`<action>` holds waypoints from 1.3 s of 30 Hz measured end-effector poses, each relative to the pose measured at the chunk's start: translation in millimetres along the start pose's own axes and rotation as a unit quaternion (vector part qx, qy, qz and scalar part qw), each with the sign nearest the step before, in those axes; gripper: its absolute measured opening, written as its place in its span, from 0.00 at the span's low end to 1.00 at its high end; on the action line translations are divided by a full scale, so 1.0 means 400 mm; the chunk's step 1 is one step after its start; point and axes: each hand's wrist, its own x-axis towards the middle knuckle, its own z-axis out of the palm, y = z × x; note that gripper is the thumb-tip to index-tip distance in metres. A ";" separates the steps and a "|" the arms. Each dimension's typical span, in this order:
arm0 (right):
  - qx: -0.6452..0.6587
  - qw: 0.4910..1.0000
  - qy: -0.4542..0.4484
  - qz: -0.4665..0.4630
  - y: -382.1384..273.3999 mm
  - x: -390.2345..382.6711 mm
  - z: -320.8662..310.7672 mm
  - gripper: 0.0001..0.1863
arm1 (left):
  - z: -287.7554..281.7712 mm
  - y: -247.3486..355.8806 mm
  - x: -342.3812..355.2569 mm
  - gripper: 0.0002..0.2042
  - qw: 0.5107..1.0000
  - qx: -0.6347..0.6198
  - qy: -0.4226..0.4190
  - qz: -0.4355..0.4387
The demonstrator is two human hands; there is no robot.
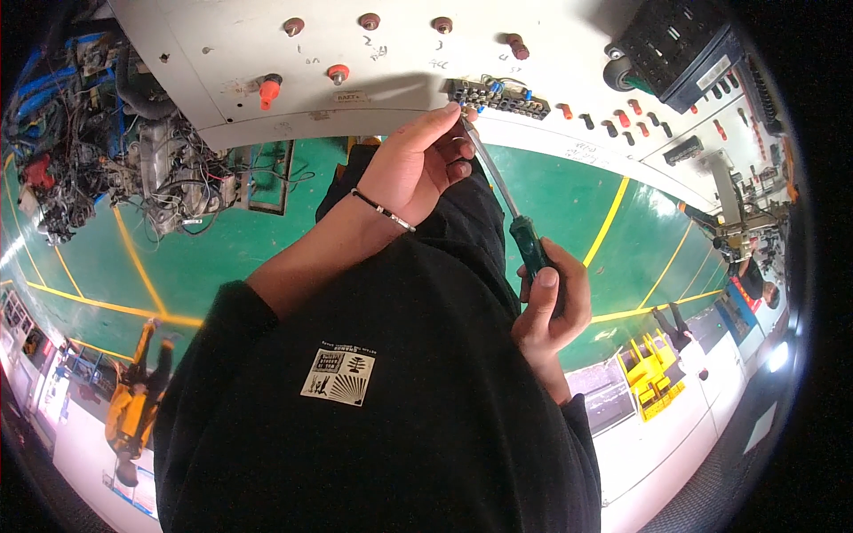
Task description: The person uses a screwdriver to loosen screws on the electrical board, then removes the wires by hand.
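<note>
My right hand (560,306) is wrapped round the dark green handle of a screwdriver (530,244). Its metal shaft slants up and left to my left hand (413,169), which wears a beaded bracelet (382,211). There the thumb and forefinger come together around the shaft's tip, at the near edge of a white panel (222,53). Whatever small thing they pinch, if any, is too hidden to name. Just right of these fingertips, a black terminal block (502,99) with metal screws and short wires is mounted on the panel.
Red and black sockets (622,117) line the panel to the right, and knobs (369,21) stand along its far part. An engine with tangled wiring (169,173) is at the left. Yellow lines cross the green floor (569,204). Other people (133,413) are in the distance.
</note>
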 end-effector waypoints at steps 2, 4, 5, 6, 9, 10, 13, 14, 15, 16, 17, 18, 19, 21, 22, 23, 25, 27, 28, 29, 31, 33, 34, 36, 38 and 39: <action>-0.026 1.000 -0.005 -0.014 0.005 -0.002 -0.006 0.16 | -0.002 -0.003 0.001 0.11 1.000 -0.003 -0.006 0.000; -0.018 1.000 0.003 -0.011 0.001 -0.001 -0.004 0.16 | -0.002 -0.004 0.002 0.11 1.000 -0.008 -0.017 0.003; -0.008 1.000 0.008 -0.008 -0.001 0.000 -0.001 0.15 | -0.002 -0.004 0.002 0.11 1.000 -0.013 -0.027 0.008; -0.008 1.000 0.008 -0.008 -0.003 0.001 0.000 0.15 | 0.000 -0.004 0.000 0.11 1.000 -0.013 -0.027 0.008; -0.005 1.000 0.012 0.008 -0.003 0.000 0.002 0.15 | 0.010 -0.007 -0.007 0.11 1.000 -0.001 -0.007 0.016; -0.005 1.000 0.015 0.004 0.000 -0.002 0.002 0.15 | 0.011 -0.008 -0.007 0.11 1.000 0.002 -0.002 0.016; -0.004 1.000 0.019 -0.001 0.004 -0.003 0.002 0.15 | 0.010 -0.012 -0.007 0.12 1.000 0.003 0.004 0.016; -0.003 1.000 0.021 -0.003 0.005 -0.003 0.003 0.15 | 0.009 -0.014 -0.006 0.12 1.000 0.001 0.004 0.015; -0.002 1.000 0.021 -0.002 0.004 -0.003 0.002 0.15 | 0.009 -0.015 -0.005 0.12 1.000 0.001 0.005 0.015; 0.003 1.000 0.017 0.009 0.001 -0.003 0.002 0.15 | 0.009 -0.016 -0.005 0.12 1.000 -0.001 0.007 0.016; 0.007 1.000 0.014 0.020 -0.003 -0.003 0.000 0.15 | 0.010 -0.017 -0.005 0.13 1.000 -0.005 0.009 0.016; 0.006 1.000 0.014 0.021 -0.001 -0.004 -0.002 0.15 | 0.011 -0.018 -0.005 0.13 1.000 -0.005 0.009 0.015; 0.002 1.000 0.010 0.020 0.004 -0.006 -0.005 0.15 | 0.011 -0.019 -0.005 0.13 1.000 -0.009 0.010 0.015; 0.000 1.000 0.005 0.019 0.013 -0.007 -0.006 0.15 | 0.012 -0.022 -0.002 0.13 1.000 -0.010 0.011 0.016; 0.006 1.000 -0.001 0.026 0.016 -0.007 -0.006 0.15 | 0.014 -0.024 -0.002 0.13 1.000 -0.009 0.017 0.017; 0.010 0.999 -0.006 0.034 0.015 -0.008 -0.007 0.15 | 0.016 -0.025 -0.002 0.13 1.000 -0.009 0.022 0.016; 0.013 0.999 -0.002 0.032 0.020 -0.009 -0.006 0.15 | 0.017 -0.028 0.000 0.13 1.000 -0.011 0.020 0.012; 0.019 0.999 0.001 0.028 0.024 -0.010 -0.005 0.15 | 0.014 -0.030 0.002 0.13 1.000 -0.013 0.019 0.010; 0.019 0.999 -0.002 0.029 0.024 -0.009 -0.005 0.15 | 0.011 -0.030 0.003 0.13 1.000 -0.011 0.015 0.011; 0.019 0.999 -0.004 0.031 0.023 -0.009 -0.006 0.15 | 0.009 -0.030 0.004 0.13 1.000 -0.010 0.011 0.011; 0.024 0.999 -0.009 0.047 0.020 -0.009 -0.008 0.15 | 0.016 -0.029 0.002 0.13 1.000 -0.002 0.020 0.015; 0.030 0.997 -0.015 0.063 0.021 -0.008 -0.011 0.16 | 0.017 -0.029 0.002 0.13 0.999 0.006 0.030 0.020; 0.025 0.997 -0.032 0.058 0.024 -0.007 -0.014 0.16 | 0.015 -0.028 0.003 0.13 0.999 0.010 0.030 0.025; 0.021 0.997 -0.051 0.053 0.025 -0.002 -0.014 0.17 | 0.011 -0.027 0.006 0.13 0.999 0.015 0.031 0.031; -0.026 0.995 -0.092 0.013 0.010 0.013 -0.011 0.20 | 0.008 -0.024 0.010 0.13 0.999 0.014 0.027 0.042; -0.005 0.994 -0.104 0.044 0.000 0.015 -0.007 0.22 | 0.008 -0.023 0.012 0.13 0.999 0.014 0.027 0.042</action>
